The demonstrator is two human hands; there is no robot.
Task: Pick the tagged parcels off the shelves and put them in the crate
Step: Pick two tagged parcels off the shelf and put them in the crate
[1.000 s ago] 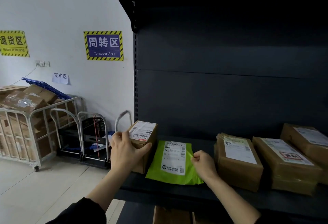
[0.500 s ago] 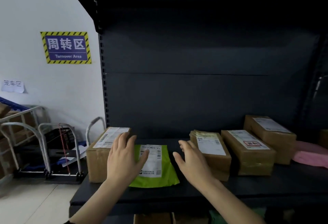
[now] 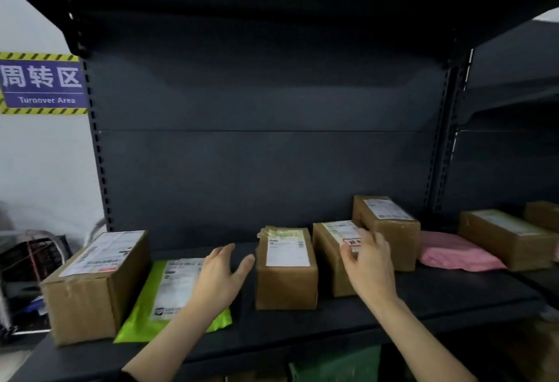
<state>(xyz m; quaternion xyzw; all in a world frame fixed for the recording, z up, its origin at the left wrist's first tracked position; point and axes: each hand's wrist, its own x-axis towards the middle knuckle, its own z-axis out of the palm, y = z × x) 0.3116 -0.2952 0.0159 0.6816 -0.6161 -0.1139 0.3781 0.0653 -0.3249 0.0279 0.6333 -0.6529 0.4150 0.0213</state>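
Head view: since half a second ago both hands have moved right along the shelf (image 3: 438,300). The left hand (image 3: 220,276), fingers spread and holding nothing, now hovers between the green mailer (image 3: 169,300) and the taped box (image 3: 286,272). The right hand (image 3: 369,263), fingers loosely spread, is over the red-stamped box (image 3: 331,245), which stands on the shelf; whether it touches the box I cannot tell.

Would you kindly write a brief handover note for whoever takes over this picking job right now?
Left hand: open, empty, above the shelf between the green mailer and the taped box.
Right hand: open, empty, fingers over the red-stamped box; contact unclear.
Also shelved: large box far left, rear box, pink bag, long box.
Done: nothing in hand; crate out of view, its contents unknown.
Left: pick the tagged parcels and carry them to the crate.
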